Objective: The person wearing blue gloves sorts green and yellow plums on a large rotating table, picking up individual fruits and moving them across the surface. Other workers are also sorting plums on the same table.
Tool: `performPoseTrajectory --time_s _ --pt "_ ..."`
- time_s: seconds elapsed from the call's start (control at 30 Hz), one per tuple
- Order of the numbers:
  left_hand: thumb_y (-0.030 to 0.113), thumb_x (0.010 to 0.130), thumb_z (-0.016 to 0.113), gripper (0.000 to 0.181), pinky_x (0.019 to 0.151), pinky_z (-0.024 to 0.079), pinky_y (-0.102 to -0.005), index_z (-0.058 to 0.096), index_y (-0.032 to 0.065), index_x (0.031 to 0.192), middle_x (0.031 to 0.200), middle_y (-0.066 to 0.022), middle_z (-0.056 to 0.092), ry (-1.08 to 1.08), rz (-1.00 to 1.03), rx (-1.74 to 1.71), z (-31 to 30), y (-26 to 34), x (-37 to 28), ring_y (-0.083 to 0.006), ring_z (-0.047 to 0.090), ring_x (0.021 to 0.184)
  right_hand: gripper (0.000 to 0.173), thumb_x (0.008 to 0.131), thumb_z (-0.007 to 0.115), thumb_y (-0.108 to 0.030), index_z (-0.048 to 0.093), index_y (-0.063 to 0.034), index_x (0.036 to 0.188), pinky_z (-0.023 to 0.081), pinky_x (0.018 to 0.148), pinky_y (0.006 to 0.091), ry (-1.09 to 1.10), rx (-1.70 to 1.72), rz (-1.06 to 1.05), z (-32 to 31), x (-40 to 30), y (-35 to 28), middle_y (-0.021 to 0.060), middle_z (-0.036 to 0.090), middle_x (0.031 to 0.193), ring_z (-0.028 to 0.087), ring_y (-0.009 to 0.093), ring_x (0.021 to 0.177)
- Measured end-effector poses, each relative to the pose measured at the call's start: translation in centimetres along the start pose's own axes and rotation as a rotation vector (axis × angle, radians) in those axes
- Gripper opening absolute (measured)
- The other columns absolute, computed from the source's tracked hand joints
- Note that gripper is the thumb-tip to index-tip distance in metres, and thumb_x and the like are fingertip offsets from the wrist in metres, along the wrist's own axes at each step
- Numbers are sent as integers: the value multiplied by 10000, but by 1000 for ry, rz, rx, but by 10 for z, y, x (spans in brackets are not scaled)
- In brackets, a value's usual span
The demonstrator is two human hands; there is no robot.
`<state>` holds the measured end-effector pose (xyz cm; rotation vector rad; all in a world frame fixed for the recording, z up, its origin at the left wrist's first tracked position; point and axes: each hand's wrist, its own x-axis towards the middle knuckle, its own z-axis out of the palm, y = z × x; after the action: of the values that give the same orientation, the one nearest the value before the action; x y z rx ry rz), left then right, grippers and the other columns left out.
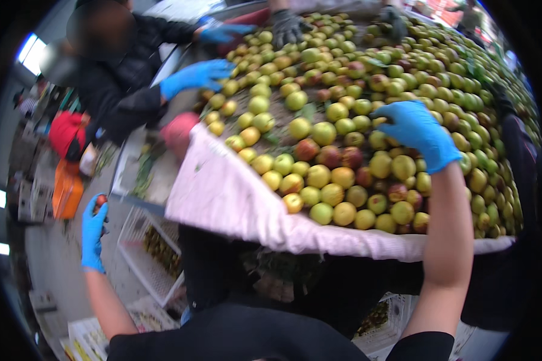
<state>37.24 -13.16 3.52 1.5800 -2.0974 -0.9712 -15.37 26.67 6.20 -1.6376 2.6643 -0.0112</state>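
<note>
My left hand, in a blue glove, is raised off to the left over the floor. Its fingers are closed on a dark red fruit, with something dark lower in the palm. My right hand, also blue-gloved, reaches over the sorting table with its fingers curled down at the fruit; whether it grips one is hidden. Under and around it spreads a thick layer of small round fruits, apparently fresh jujubes, mostly yellow-green and some blushed red. A pale pink cloth wraps the table's near edge.
Across the table's left corner, a co-worker's blue-gloved hands touch the fruit. Grey-gloved hands work at the far side. A white plastic crate holding fruit stands below left, another crate below right. An orange crate stands farther left.
</note>
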Motion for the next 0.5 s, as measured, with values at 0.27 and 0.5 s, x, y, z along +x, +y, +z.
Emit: performPoseTrajectory --time_s 0.27,0.5 --pt "343 813 645 622 984 344 -421 411 86 1329 1311 -180 401 278 7 720 -45 -263 66 -276 425 1160 241 787 628 -219 656 -91 988 485 726 410 58 136 15 -7 -2 -17 137 646 858 615 328 803" --pt "-10 862 537 212 842 443 -266 607 10 1060 1047 -72 599 -122 877 -152 106 133 36 -162 570 967 213 764 642 -285 694 -147 919 509 744 400 -82 -65 123 -15 -2 -3 114 668 876 640 300 807"
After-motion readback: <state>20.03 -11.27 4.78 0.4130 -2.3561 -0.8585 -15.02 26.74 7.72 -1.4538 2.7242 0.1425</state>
